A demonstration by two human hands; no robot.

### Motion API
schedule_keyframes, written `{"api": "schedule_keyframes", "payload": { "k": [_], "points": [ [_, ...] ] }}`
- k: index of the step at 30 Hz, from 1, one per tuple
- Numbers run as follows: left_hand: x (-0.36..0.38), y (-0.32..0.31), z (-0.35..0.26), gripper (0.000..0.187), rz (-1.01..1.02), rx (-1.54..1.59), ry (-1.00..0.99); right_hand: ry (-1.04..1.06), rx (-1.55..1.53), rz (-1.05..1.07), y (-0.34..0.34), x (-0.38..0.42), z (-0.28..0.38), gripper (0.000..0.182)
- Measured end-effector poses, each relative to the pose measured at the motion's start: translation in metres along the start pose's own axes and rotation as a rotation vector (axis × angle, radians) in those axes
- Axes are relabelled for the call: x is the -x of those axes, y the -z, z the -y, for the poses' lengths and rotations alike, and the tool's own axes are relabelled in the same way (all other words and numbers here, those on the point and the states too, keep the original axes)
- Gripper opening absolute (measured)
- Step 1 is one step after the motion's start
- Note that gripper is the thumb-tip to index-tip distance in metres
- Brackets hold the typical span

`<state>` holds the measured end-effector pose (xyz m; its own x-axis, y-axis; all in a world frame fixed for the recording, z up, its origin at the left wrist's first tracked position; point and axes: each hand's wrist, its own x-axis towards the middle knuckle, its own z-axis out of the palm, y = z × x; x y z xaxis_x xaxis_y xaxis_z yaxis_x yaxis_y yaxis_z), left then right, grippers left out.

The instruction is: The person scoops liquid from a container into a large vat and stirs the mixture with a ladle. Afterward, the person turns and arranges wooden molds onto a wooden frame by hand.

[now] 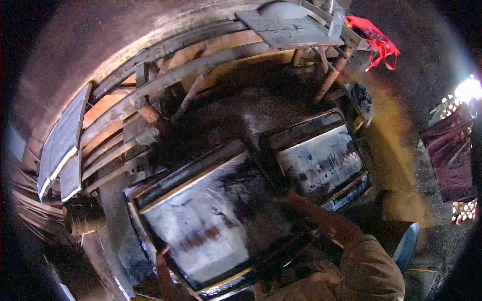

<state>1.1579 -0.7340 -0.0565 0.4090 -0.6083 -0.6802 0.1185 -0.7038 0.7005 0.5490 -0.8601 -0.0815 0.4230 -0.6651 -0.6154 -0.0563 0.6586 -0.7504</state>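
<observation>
A large framed panel [201, 220] with a glossy, pale and dark-smeared surface lies tilted in front of the body. My left hand [161, 258] is at its lower left frame edge; its fingers are mostly hidden. My right hand [288, 197] is at the panel's right side, close to the gap beside a second, smaller framed panel [321, 160]. Its fingers are dark and blurred, so their grip cannot be made out. The second panel has a wet-looking surface with dark spots.
Wooden beams [165, 80] run along the wall behind. A grey board [296, 31] holds a clear bottle [336, 24] near a red bag [371, 35]. Grey slabs [65, 140] lean at left. A dark red cloth [449, 150] hangs at right.
</observation>
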Motion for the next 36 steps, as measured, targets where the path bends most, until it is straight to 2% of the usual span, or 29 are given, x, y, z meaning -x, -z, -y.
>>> {"api": "schedule_keyframes", "payload": {
  "k": [5,6,8,13,14,16,18,20,23,25,27,28,30,31,32,34,35,36],
  "points": [
    [0.054,-0.106,0.011,0.041,0.055,-0.078,0.081,0.017,0.091,0.029,0.116,0.048,-0.044,0.055],
    [0.061,-0.13,0.013,0.041,0.081,-0.09,0.045,0.021,0.098,0.019,0.139,0.056,-0.052,0.055],
    [0.083,-0.184,0.01,0.046,0.213,-0.017,-0.274,0.031,0.103,-0.024,0.187,0.074,-0.064,0.055],
    [0.113,-0.314,-0.008,0.048,0.186,0.008,-0.021,0.081,0.145,-0.239,0.305,0.108,-0.084,0.055],
    [0.119,-0.338,-0.012,0.046,0.14,-0.019,0.081,0.094,0.17,-0.31,0.329,0.111,-0.087,0.055],
    [0.101,-0.377,0.032,0.041,0.115,0.194,0.289,0.111,0.217,-0.459,0.372,0.123,-0.09,0.056],
    [0.107,-0.436,0.029,0.041,0.174,0.33,0.224,0.131,0.287,-0.594,0.415,0.131,-0.088,0.057],
    [0.075,-0.485,0.056,0.047,0.124,-0.011,0.262,0.141,0.388,-0.704,0.455,0.138,-0.083,0.057],
    [0.061,-0.553,0.053,0.048,0.178,-0.022,0.204,0.111,0.603,-0.816,0.513,0.145,-0.072,0.059],
    [0.051,-0.583,0.043,0.048,0.185,-0.016,0.157,0.024,0.816,-0.866,0.541,0.146,-0.063,0.06],
    [0.044,-0.607,0.029,0.049,0.181,-0.011,0.122,-0.21,1.164,-1.035,0.56,0.145,-0.049,0.068],
    [0.04,-0.616,0.022,0.049,0.172,-0.004,0.107,-0.201,1.17,-1.035,0.566,0.144,-0.044,0.068],
    [0.039,-0.623,0.015,0.05,0.157,-0.001,0.089,-0.274,0.986,-1.125,0.565,0.149,-0.044,0.069],
    [0.041,-0.625,0.013,0.051,0.148,0.002,0.084,-0.272,0.991,-1.113,0.565,0.154,-0.043,0.069],
    [0.045,-0.624,0.015,0.051,0.145,0.003,0.085,-0.298,1.053,-0.962,0.566,0.161,-0.041,0.07],
    [0.057,-0.62,0.024,0.052,0.141,0.006,0.102,-0.35,0.838,-0.778,0.557,0.183,-0.037,0.07],
    [0.068,-0.614,0.035,0.052,0.144,0.009,0.12,-0.379,0.573,-0.735,0.548,0.201,-0.041,0.07],
    [0.081,-0.608,0.051,0.053,0.15,0.011,0.147,-0.379,0.5,-0.766,0.552,0.219,-0.075,0.071]
  ]
}}
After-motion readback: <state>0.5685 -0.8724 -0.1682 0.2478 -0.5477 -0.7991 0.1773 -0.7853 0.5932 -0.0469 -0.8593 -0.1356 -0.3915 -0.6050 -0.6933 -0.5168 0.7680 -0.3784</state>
